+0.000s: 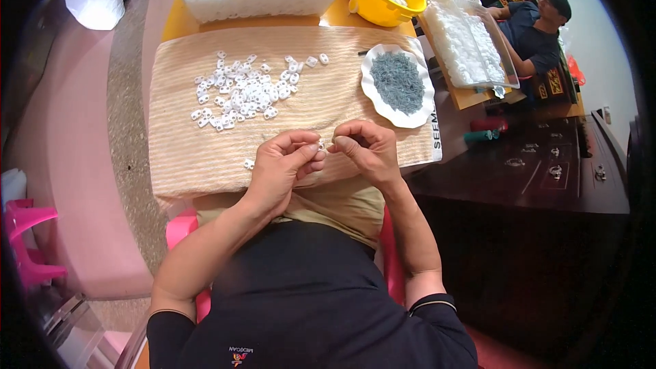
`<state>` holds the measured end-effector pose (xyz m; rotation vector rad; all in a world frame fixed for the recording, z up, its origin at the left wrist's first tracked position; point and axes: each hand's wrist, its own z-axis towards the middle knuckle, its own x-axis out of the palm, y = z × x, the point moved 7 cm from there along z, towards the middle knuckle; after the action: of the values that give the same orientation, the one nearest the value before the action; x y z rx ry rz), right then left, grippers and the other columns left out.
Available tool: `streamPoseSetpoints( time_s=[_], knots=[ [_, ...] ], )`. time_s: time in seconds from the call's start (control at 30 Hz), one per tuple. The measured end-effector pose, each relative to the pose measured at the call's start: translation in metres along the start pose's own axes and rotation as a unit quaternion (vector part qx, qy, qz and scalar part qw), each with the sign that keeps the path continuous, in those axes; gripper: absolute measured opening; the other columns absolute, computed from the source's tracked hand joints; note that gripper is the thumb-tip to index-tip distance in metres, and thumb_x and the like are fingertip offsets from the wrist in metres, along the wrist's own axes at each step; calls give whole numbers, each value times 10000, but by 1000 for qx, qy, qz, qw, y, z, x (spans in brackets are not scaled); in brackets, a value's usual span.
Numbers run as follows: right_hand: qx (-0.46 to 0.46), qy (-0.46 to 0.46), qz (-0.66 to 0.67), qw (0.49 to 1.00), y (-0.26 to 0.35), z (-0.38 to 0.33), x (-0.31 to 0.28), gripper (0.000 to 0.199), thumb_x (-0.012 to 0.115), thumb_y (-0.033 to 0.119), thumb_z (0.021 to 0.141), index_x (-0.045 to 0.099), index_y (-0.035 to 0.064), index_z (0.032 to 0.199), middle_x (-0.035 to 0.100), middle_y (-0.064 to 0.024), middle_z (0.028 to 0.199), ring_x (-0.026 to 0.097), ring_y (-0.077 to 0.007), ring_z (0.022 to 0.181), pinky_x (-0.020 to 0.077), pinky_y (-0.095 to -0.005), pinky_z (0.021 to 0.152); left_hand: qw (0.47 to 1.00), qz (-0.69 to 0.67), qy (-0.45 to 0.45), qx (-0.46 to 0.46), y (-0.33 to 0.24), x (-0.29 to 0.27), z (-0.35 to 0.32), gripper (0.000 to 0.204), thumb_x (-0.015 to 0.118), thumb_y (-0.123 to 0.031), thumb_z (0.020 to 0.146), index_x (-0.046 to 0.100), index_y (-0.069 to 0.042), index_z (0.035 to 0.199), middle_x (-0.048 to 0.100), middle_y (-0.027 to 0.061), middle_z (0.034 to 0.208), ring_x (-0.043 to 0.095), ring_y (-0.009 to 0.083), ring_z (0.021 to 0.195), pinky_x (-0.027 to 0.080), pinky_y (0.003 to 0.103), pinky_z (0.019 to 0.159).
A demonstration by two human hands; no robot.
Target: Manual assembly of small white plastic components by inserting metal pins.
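My left hand (285, 160) pinches a small white plastic piece (322, 145) between thumb and fingertips, over the front part of a striped cloth. Close against it, my right hand (367, 152) has thumb and forefinger pressed together; what they hold, if anything, is too small to make out. A loose heap of small white plastic pieces with dark holes (249, 92) lies on the cloth beyond my left hand. One more white piece (249, 164) rests beside my left wrist. Beyond my right hand stands a white wavy-rimmed plate (411, 120) filled with tiny grey-blue pieces (398, 82).
The striped cloth (184, 157) covers the table. At its far side stand a clear bin (263, 8) of white pieces and a yellow basket (383, 16). A co-worker (536, 31) sits at the right behind another clear bin (471, 48). A dark cabinet (492, 178) flanks my right; a pink stool (31, 239) stands left.
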<state>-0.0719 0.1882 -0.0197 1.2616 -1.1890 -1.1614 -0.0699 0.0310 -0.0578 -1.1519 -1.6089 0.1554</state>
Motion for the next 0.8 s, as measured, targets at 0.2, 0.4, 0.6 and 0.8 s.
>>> streamPoseSetpoints(
  time_s=[0.2,0.4,0.6,0.8],
  knots=[
    [-16,60,-7,998,7,-1,13,73,646,-3,874,632,-51,926,613,-64,921,616,-118,833,542,-254,754,998,69,7,10,-5,8,-4,141,595,-47,910,636,29,1022,668,78,886,636,114,768,547,233,717],
    [9,66,50,996,12,-2,16,84,678,30,860,644,-41,890,611,-60,915,590,-111,819,485,-241,740,989,137,40,43,-8,15,-4,169,616,-122,925,647,27,997,661,46,864,610,80,755,519,220,712],
    [22,71,57,996,9,-3,14,75,677,21,856,648,-44,879,617,-70,894,597,-118,811,500,-249,736,990,131,55,26,-7,16,-5,180,626,-151,928,648,18,987,650,29,835,597,71,744,507,215,694],
    [11,72,40,997,5,-6,12,61,660,0,861,644,-54,885,624,-93,906,632,-135,797,545,-257,705,987,145,59,32,-8,18,-5,172,615,-158,935,635,10,963,644,28,834,599,74,743,510,212,698]
  ],
)
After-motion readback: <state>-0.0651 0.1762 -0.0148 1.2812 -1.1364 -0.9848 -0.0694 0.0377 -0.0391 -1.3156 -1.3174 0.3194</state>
